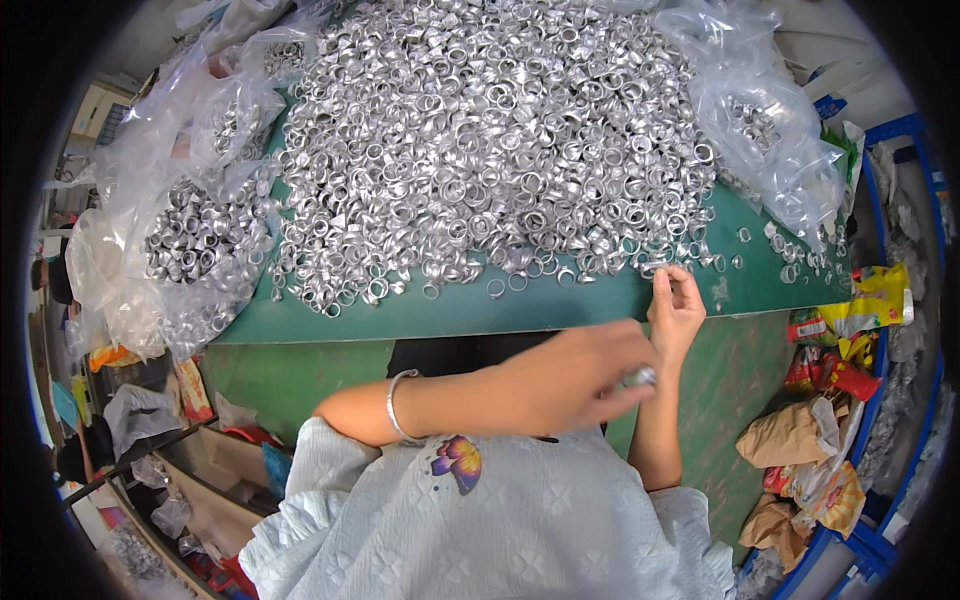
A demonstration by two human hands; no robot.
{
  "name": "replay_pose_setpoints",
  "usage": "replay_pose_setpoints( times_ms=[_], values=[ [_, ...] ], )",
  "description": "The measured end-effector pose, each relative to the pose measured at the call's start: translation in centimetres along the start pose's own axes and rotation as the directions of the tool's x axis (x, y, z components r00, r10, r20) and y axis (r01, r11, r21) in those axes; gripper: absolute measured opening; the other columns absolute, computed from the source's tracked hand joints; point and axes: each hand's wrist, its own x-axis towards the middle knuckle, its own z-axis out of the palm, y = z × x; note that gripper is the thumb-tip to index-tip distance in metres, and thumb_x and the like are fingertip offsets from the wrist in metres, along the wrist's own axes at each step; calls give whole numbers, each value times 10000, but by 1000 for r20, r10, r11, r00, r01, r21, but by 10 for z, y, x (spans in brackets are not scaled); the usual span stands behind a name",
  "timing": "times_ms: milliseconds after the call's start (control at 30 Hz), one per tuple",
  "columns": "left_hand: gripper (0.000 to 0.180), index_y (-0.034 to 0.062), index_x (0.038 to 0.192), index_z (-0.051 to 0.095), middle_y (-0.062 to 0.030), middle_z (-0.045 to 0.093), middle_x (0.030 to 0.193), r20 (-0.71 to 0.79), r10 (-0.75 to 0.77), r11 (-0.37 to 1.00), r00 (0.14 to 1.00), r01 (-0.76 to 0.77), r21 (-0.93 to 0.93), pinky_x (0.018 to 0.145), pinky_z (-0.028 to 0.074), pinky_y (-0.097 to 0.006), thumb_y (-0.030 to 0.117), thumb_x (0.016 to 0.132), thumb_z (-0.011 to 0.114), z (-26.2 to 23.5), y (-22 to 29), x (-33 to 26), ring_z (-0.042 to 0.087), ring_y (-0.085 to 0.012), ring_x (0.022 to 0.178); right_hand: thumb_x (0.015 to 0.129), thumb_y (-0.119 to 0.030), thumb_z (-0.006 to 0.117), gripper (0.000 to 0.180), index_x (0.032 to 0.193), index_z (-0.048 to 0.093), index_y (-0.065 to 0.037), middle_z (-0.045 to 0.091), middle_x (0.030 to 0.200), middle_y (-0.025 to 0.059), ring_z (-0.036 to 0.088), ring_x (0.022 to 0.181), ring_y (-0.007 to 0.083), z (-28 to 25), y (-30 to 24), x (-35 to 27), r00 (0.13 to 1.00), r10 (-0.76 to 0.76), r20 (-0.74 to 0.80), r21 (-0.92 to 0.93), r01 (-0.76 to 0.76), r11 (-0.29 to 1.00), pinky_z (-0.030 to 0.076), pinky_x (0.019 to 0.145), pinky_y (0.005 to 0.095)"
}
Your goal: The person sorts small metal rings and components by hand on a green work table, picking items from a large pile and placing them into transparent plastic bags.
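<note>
- Head view: left hand (585, 372) pinches a small metal ring (638, 378), axis unclear, blurred.
- Right hand (676, 305) fingers pinch a ring (655, 270) at pile (490, 140) edge.

my right hand (676, 305) reaches up to the near edge of the big heap of silver metal rings (490, 140), fingertips pinched at a ring (655, 270) on the green table (560, 305). my left hand (585, 375) crosses in front of my body, blurred, with a small shiny metal piece (640, 377) held between its fingers; a silver bangle (397, 400) sits on that wrist. clear plastic bags of more rings lie on the left (190, 240) and at the upper right (770, 130). a few loose rings (790, 255) are scattered near the table's right end. crumpled wrappers and brown paper bags (800, 450) fill a blue crate (900, 400) to my right. a butterfly print (458, 460) shows on my pale top.
</note>
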Motion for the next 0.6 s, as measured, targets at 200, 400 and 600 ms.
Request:
replay_pose_setpoints(
  times_ms=[200,400,600],
  values=[
    [203,28,978,591,-16,491,669,56,10,992,998,-3,-126,515,413,-261,196,870,555,-5,-34,31,476,-101,556,784,8,599,44,779,564,33,541,725,74,504,621,129,2,-2,12,920,-382,91,-492,375,786,394,541,238],
    [243,23,985,608,-14,555,688,-6,-431,775,903,366,-515,517,427,-201,235,897,529,-81,-60,92,506,-72,571,753,47,614,64,784,560,34,559,747,138,546,638,269,3,18,14,825,-552,126,-535,525,662,444,572,321],
    [227,-7,992,594,-51,618,769,-315,-379,816,870,154,-557,576,516,-186,166,847,606,-173,-74,175,592,-90,640,747,70,602,75,776,541,37,523,710,130,495,587,235,8,20,15,751,-643,150,-527,611,591,400,515,300]
  ],
)
